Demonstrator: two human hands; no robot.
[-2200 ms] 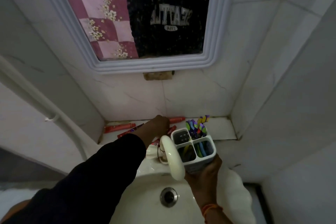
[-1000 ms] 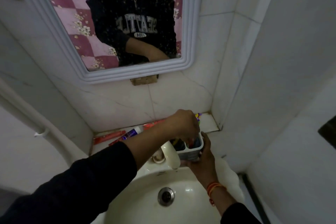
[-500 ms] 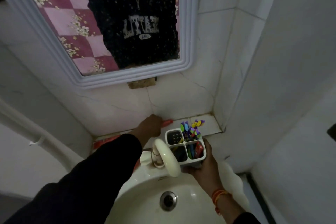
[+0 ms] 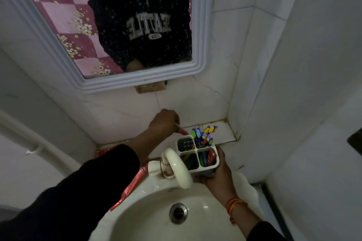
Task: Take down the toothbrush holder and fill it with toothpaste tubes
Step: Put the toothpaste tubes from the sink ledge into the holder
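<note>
My right hand [image 4: 217, 177] holds a white toothbrush holder [image 4: 212, 168] with four compartments above the sink's back edge. Several colourful toothbrushes [image 4: 203, 134] stick out of its far right compartment, and a red toothpaste tube [image 4: 211, 157] stands in the near right one. My left hand [image 4: 163, 123] is over the ledge just left of the holder, closed on the end of a red toothpaste tube [image 4: 181, 130]. Another red tube [image 4: 128, 190] lies on the ledge, partly hidden under my left sleeve.
A cream tap [image 4: 178, 168] curves over the white sink [image 4: 148, 219], touching the holder's left side. The tiled ledge [image 4: 223, 133] runs along the back wall into the right corner. A framed mirror [image 4: 199, 45] hangs above. A white pipe [image 4: 29, 139] slants at the left.
My left hand put a red tube into the holder about a second ago, went back to the ledge, and now lifts another red tube. The holder has stayed in my right hand.
</note>
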